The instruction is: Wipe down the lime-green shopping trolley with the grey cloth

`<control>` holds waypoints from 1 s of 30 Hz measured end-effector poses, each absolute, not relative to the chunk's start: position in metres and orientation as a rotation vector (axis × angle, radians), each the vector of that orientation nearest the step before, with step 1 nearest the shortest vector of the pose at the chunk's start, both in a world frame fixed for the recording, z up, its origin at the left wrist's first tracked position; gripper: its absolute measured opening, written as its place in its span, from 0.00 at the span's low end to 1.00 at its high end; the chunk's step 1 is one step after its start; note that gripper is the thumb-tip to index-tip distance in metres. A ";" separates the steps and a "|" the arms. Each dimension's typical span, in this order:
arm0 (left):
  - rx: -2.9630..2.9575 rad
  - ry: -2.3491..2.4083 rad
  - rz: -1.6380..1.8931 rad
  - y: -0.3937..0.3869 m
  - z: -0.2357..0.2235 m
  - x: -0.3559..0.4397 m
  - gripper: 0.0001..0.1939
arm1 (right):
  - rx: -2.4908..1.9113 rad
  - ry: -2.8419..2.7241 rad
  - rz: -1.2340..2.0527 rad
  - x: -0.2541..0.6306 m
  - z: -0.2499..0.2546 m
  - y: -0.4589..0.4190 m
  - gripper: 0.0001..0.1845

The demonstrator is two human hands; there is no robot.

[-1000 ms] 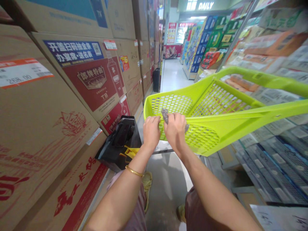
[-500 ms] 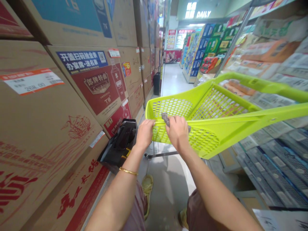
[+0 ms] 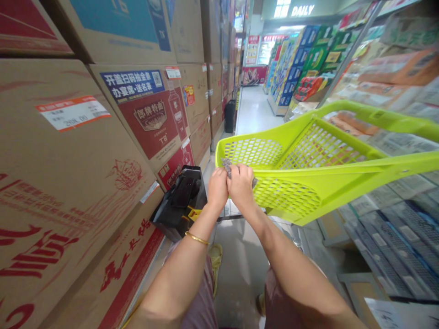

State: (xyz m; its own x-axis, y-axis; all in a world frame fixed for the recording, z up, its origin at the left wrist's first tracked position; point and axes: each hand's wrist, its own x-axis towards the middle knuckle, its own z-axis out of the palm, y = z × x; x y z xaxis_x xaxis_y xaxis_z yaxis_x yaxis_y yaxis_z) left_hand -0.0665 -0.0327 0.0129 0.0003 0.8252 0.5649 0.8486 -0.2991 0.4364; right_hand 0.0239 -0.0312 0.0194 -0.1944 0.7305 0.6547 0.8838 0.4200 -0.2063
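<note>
A lime-green plastic shopping cart [image 3: 343,171] stands crosswise in front of me, with perforated basket walls. My left hand [image 3: 218,186] is closed over the rim at the basket's left corner. Right beside it, the two touching or nearly so, my right hand [image 3: 241,185] is wrapped round a grey cloth [image 3: 227,166] and presses it on the same rim. Bits of the cloth stick out on both sides of the right hand; the rest is hidden under the fingers.
Stacked cardboard cartons [image 3: 147,114] wall the left side. A black box [image 3: 180,201] sits on the floor against them. Shelves with packaged goods [image 3: 394,237] line the right. Ahead, the tiled aisle [image 3: 255,109] runs past a display of blue and green packs [image 3: 298,64].
My right hand has slid left along the rim with the cloth, up to my left hand. The view has shifted slightly, so the surroundings appear farther right.
</note>
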 end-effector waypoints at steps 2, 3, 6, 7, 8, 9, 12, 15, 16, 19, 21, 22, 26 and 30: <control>-2.189 -1.867 -1.170 -0.033 0.013 -0.067 0.09 | -1.376 -2.011 -0.302 0.025 0.021 -0.031 0.16; -2.183 -1.878 -1.146 -0.034 0.014 -0.067 0.10 | -1.384 -2.035 -0.321 0.026 0.022 -0.032 0.16; -2.197 -1.885 -1.073 -0.036 0.016 -0.068 0.10 | -1.398 -2.093 -0.380 0.033 0.025 -0.033 0.16; -2.208 -1.882 -1.057 -0.037 0.017 -0.068 0.10 | -1.398 -2.101 -0.394 0.036 0.026 -0.033 0.16; -2.219 -1.879 -1.047 -0.037 0.017 -0.069 0.10 | -1.399 -2.103 -0.405 0.039 0.026 -0.032 0.16; -2.225 -1.878 -1.042 -0.037 0.018 -0.069 0.10 | -1.407 -2.096 -0.416 0.043 0.026 -0.032 0.17; -2.231 -1.868 -1.027 -0.035 0.017 -0.070 0.11 | -1.467 -2.047 -0.446 0.059 0.026 -0.029 0.17; -2.229 -1.853 -1.017 -0.034 0.016 -0.071 0.11 | -1.546 -1.976 -0.479 0.081 0.028 -0.025 0.16; -2.227 -1.852 -1.020 -0.033 0.015 -0.071 0.11 | -1.562 -1.949 -0.490 0.089 0.028 -0.024 0.15; -2.211 -1.865 -1.023 -0.033 0.015 -0.070 0.12 | -1.569 -1.878 -0.518 0.102 0.030 -0.022 0.14; -2.204 -1.865 -1.010 -0.034 0.016 -0.068 0.13 | -1.568 -1.843 -0.518 0.101 0.030 -0.022 0.13; -2.203 -1.859 -1.005 -0.034 0.016 -0.067 0.13 | -1.573 -1.835 -0.510 0.098 0.030 -0.023 0.13; -2.205 -1.822 -1.024 -0.033 0.018 -0.058 0.13 | -1.571 -1.877 -0.435 0.072 0.028 -0.026 0.13; -2.195 -1.788 -1.045 -0.031 0.018 -0.049 0.12 | -1.480 -1.948 -0.347 0.048 0.025 -0.028 0.13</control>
State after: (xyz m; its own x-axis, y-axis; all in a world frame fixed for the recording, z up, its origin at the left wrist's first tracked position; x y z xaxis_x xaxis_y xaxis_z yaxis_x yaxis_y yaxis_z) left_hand -0.0487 -0.0310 0.0183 0.0618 0.8157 0.5752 0.9013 -0.2932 0.3190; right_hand 0.0483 -0.0282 0.0254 -0.1438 0.7552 0.6395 0.9294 0.3250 -0.1748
